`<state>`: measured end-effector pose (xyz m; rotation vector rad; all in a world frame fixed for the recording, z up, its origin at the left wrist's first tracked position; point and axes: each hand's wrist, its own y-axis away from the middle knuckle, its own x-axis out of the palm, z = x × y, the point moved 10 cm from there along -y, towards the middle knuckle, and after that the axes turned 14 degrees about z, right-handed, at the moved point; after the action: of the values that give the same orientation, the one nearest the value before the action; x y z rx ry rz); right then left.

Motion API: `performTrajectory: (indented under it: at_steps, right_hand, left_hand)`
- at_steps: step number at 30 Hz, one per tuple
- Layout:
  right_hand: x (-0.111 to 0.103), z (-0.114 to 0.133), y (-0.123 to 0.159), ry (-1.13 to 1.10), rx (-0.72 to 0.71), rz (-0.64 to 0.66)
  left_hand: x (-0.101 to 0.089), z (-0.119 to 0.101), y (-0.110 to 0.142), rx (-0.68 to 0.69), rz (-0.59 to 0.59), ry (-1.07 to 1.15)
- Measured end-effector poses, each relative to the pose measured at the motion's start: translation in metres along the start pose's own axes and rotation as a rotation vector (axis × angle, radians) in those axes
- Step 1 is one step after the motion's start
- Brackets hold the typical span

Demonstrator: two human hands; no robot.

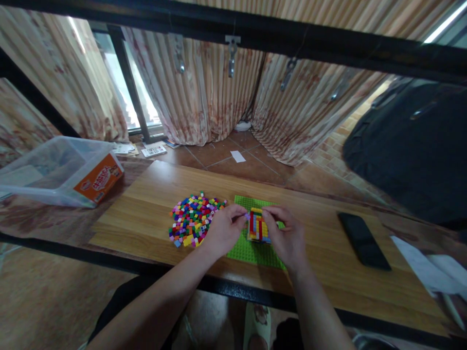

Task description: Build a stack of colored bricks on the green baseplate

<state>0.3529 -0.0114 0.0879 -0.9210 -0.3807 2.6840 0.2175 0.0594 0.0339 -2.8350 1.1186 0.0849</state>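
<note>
A small stack of coloured bricks (257,226) stands on a green baseplate (251,250) on the wooden table (153,204). My left hand (223,229) is closed in a pinch on a small purple brick at the stack's upper left edge. On the stack's right side, my right hand (288,234) curls its fingers over the top and grips it. A loose pile of small coloured bricks (194,219) lies just left of my left hand.
A black phone (363,240) lies on the table at the right, white paper (426,270) beyond it. A clear plastic tub with an orange label (65,170) sits at the left. Striped curtains (204,97) hang behind, and a black metal bar (255,34) crosses overhead.
</note>
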Motion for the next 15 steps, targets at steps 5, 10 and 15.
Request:
performTrajectory:
  at_steps: [5,10,15]
  right_hand:
    - [0.022,0.011,0.0,-0.024,0.003,0.131]
    - [0.026,0.01,-0.001,-0.027,0.032,0.15]
    - [-0.005,-0.012,-0.004,0.009,0.105,0.022]
  left_hand:
    - [0.002,-0.008,0.002,0.008,0.0,0.042]
    - [0.006,-0.011,0.003,0.011,0.021,0.103]
    - [0.005,-0.004,0.002,-0.028,0.009,-0.006]
